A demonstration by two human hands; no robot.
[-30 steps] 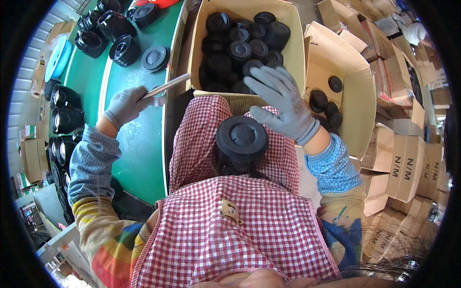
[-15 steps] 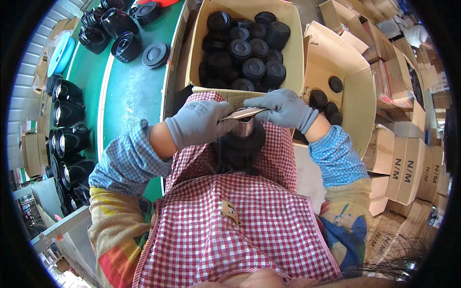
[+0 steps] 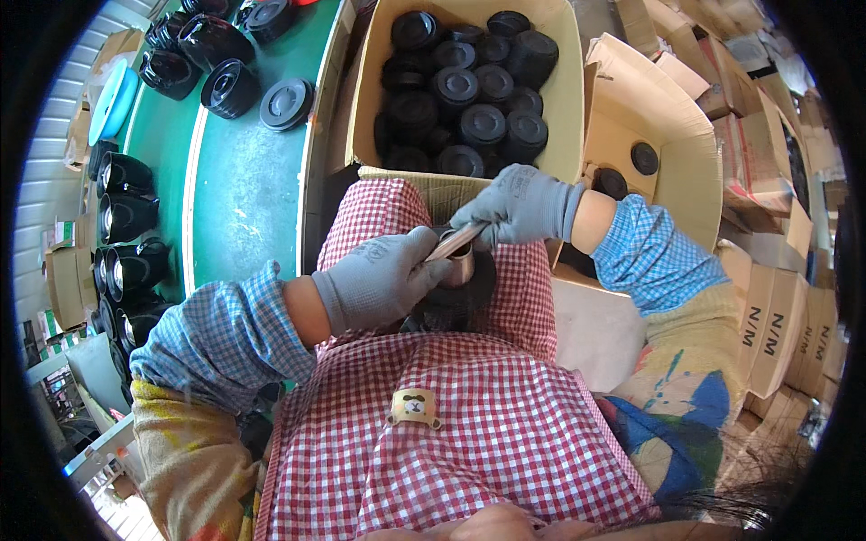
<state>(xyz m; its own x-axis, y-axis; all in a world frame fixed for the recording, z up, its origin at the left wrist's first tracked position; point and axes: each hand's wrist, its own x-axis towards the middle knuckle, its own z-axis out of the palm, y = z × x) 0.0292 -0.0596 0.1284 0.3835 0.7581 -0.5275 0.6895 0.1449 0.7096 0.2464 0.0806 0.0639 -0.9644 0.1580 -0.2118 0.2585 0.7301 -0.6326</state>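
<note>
Both my gloved hands are on a narrow, flat metallic strip (image 3: 454, 241). My left hand (image 3: 379, 278) grips its near left end, fingers closed. My right hand (image 3: 521, 207) is closed round the far right end, so the strip slants up to the right. Just under it is a shiny metal cylinder (image 3: 463, 270), partly covered by the strip and the left fingers. It sits on a dark round black piece (image 3: 471, 299) between my knees, whose lower part is hard to make out. A red checked apron (image 3: 388, 379) covers my lap.
Ahead stands an open carton (image 3: 561, 99) full of round black lids. Right of it, another carton (image 3: 681, 122) holds fewer black lids. A green-topped table (image 3: 239, 194) on the left bears black pots (image 3: 128, 216), a loose lid (image 3: 286, 104) and a blue basin (image 3: 113, 108). Cartons (image 3: 776, 325) stack at right.
The strip has tilted from nearly level to steeply slanted. My left hand has come lower and nearer, while my right hand has shifted slightly and turned, its forearm swinging outward.
</note>
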